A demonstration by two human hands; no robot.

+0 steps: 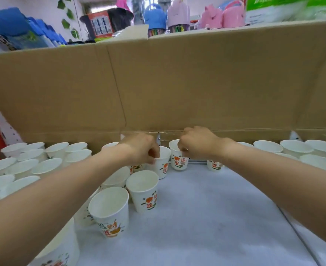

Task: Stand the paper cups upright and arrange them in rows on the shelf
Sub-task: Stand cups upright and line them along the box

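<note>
Reaching forward over a white shelf [206, 217], both bare arms meet near its back edge. The left hand [141, 148] is closed, fingers pinching the rim of an upright paper cup [163, 166]. The right hand [196, 143], at 3 o'clock from it, pinches the rim of a second upright cup [178, 162]. More upright cups stand in rows at 9 o'clock [33, 162] and 3 o'clock [296, 148]. A cardboard wall [196, 83] rises behind.

Matt paper cups [143, 191], fuzzy cloth shelf [206, 217], plain cardboard [196, 83].
</note>
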